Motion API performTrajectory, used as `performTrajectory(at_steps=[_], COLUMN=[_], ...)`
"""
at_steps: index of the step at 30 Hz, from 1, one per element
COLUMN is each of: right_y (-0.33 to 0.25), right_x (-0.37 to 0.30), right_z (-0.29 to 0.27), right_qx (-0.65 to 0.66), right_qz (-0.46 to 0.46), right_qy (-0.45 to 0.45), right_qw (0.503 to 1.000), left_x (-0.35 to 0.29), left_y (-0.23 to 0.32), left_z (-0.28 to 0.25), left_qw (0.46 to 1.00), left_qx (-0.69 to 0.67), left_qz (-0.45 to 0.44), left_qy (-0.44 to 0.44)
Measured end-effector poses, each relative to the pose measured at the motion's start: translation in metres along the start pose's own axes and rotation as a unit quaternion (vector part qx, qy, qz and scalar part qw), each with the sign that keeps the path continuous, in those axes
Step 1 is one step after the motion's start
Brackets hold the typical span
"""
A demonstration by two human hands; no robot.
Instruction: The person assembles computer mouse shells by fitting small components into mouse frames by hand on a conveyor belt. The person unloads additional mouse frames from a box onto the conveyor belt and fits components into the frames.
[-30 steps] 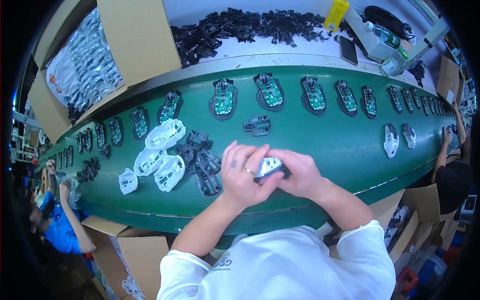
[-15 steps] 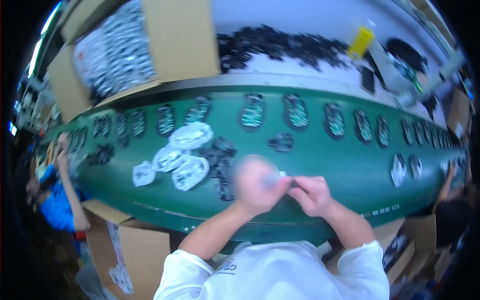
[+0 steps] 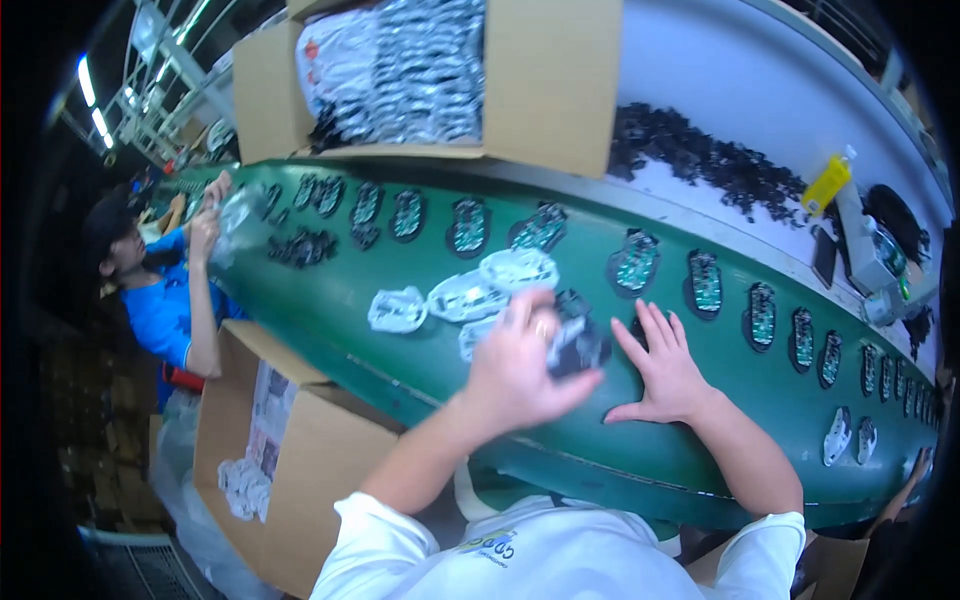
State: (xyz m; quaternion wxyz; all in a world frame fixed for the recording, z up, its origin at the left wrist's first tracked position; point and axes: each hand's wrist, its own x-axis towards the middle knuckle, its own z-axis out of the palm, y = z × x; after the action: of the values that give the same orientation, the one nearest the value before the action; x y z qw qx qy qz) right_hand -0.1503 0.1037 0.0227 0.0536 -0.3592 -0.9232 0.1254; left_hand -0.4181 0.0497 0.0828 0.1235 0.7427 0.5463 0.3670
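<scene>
My left hand [image 3: 520, 372] is blurred in motion over the green conveyor belt [image 3: 330, 290], its fingers closed around a dark and white mouse part [image 3: 577, 346]. It hovers above a small heap of dark shells, mostly hidden under it. Just to the right, my right hand [image 3: 663, 372] lies flat on the belt with fingers spread, holding nothing. White mouse shells [image 3: 465, 297] lie just left of my left hand.
A row of green circuit boards in dark bases [image 3: 635, 262] runs along the belt's far side. An open cardboard box of bagged parts [image 3: 450, 70] stands behind, another box [image 3: 290, 440] at lower left. A person in blue [image 3: 155, 305] works at the left. Black parts [image 3: 700, 160] and a yellow bottle [image 3: 828, 183] lie beyond.
My hands have come apart: the right one let go of the mouse part and now rests flat on the belt, while the left swings left with it. My view has turned leftward.
</scene>
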Motion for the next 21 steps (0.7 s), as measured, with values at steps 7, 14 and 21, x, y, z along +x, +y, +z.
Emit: performTrajectory(at_steps=[7, 14, 21], right_y=[-0.062, -0.12, -0.177], right_x=[0.058, 0.079, 0.131], right_z=[0.028, 0.053, 0.074], right_qx=[-0.063, -0.053, -0.026], right_qz=[0.007, -0.03, -0.02], right_qy=[0.002, -0.01, 0.007], right_qw=[0.998, 0.998, 0.999], left_x=[0.052, -0.018, -0.027], left_y=[-0.065, -0.12, -0.167], left_z=[-0.011, -0.063, -0.123], left_qw=[0.941, 0.963, 0.936], left_qx=[0.21, 0.187, 0.254], left_qz=[-0.071, 0.017, 0.048], left_qy=[-0.255, -0.193, -0.24])
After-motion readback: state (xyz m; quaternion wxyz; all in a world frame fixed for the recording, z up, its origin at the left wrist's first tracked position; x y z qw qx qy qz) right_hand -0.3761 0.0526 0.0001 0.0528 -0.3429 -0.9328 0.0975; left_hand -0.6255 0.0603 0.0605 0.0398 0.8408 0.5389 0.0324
